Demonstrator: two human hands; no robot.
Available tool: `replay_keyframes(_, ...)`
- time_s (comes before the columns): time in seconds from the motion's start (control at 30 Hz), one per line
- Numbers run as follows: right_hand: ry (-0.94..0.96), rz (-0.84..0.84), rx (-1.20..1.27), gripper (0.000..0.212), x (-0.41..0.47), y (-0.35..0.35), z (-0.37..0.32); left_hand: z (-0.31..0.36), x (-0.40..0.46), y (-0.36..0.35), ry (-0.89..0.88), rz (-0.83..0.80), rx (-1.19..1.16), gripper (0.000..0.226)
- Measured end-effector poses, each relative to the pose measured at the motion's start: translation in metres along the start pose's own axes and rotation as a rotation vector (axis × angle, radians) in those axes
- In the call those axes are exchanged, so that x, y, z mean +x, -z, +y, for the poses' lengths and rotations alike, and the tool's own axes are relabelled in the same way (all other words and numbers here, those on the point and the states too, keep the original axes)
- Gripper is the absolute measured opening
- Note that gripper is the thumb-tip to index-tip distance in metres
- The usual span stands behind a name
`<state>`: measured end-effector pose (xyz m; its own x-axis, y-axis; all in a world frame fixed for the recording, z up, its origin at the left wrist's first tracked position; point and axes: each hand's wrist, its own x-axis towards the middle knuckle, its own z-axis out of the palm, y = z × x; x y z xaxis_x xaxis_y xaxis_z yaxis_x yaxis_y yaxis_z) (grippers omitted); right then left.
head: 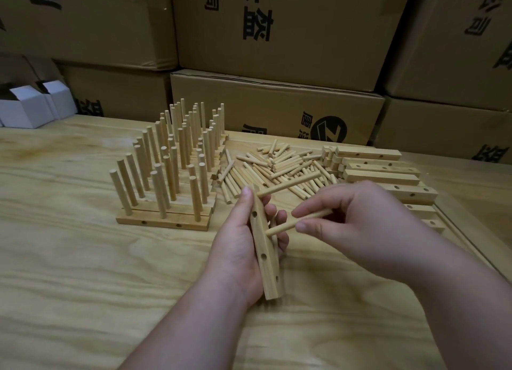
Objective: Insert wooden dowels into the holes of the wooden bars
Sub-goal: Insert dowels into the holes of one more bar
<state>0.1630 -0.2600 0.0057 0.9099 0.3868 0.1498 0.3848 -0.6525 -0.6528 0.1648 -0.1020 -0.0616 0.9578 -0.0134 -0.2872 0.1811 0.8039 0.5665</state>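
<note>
Gripping a pale rectangular wooden bar (264, 247) upright, the left hand (243, 247) wraps it with thumb along the drilled face and fingers curled behind. One round wooden dowel (288, 182) already projects from the bar's top hole. The right hand (346, 222) pinches a second light-coloured dowel (293, 222) between thumb and forefinger — its free end touches the bar's right side. Beyond the hands, on the plywood table (83, 272), lie a loose dowel heap (277, 166), stacked drilled bars (382, 170) and finished dowel-filled bars (171, 159).
</note>
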Motion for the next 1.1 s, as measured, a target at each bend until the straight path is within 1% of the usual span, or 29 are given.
replay_keyframes(0.1,-0.002,0.0,-0.073,0.01,0.001,-0.008,0.002,0.0,0.0,0.0,-0.001,-0.012,-0.011,0.034)
replay_keyframes(0.2,-0.019,0.019,-0.113,0.005,0.003,-0.014,0.005,0.0,0.0,0.002,-0.018,-0.019,-0.009,0.034)
replay_keyframes(0.27,-0.028,0.015,-0.132,0.007,0.003,-0.016,0.007,-0.001,0.002,0.003,-0.041,-0.021,0.011,0.034)
replay_keyframes(0.37,-0.044,0.008,-0.126,0.011,0.002,-0.014,0.007,-0.003,0.002,0.003,-0.08,-0.02,0.03,0.039)
replay_keyframes(0.47,-0.049,0.004,-0.092,0.011,0.001,-0.013,0.006,-0.003,0.002,0.004,-0.098,-0.035,0.039,0.045)
replay_keyframes(0.53,-0.051,-0.002,0.004,0.01,0.002,-0.012,0.005,-0.002,0.002,0.004,-0.097,-0.055,0.042,0.049)
replay_keyframes(0.57,-0.063,-0.023,0.118,0.011,0.002,-0.012,0.003,-0.002,0.002,0.005,-0.094,-0.063,0.045,0.05)
replay_keyframes(0.6,-0.08,-0.052,0.252,0.015,0.001,-0.011,0.002,-0.001,0.003,0.005,-0.088,-0.073,0.04,0.048)
replay_keyframes(0.67,-0.131,-0.063,0.478,0.035,0.001,-0.009,0.0,0.001,0.004,0.006,-0.072,-0.077,-0.011,0.042)
replay_keyframes(0.73,-0.231,0.004,0.593,0.05,0.004,-0.011,0.001,0.002,0.006,0.007,-0.073,-0.067,-0.057,0.04)
replay_keyframes(0.77,-0.288,0.033,0.589,0.053,0.006,-0.014,0.002,0.003,0.006,0.007,-0.075,-0.067,-0.069,0.04)
replay_keyframes(0.83,-0.366,0.046,0.495,0.05,0.008,-0.022,0.006,0.003,0.006,0.007,-0.072,-0.08,-0.086,0.04)
replay_keyframes(0.93,-0.392,-0.009,0.345,0.03,0.007,-0.032,0.009,0.0,0.004,0.006,-0.043,-0.132,-0.104,0.04)
replay_keyframes(1.0,-0.389,-0.029,0.361,0.021,0.006,-0.036,0.008,-0.002,0.002,0.005,-0.024,-0.153,-0.094,0.043)
replay_keyframes(1.1,-0.382,-0.053,0.373,0.017,0.006,-0.038,0.006,-0.001,0.0,0.004,-0.013,-0.149,-0.071,0.044)
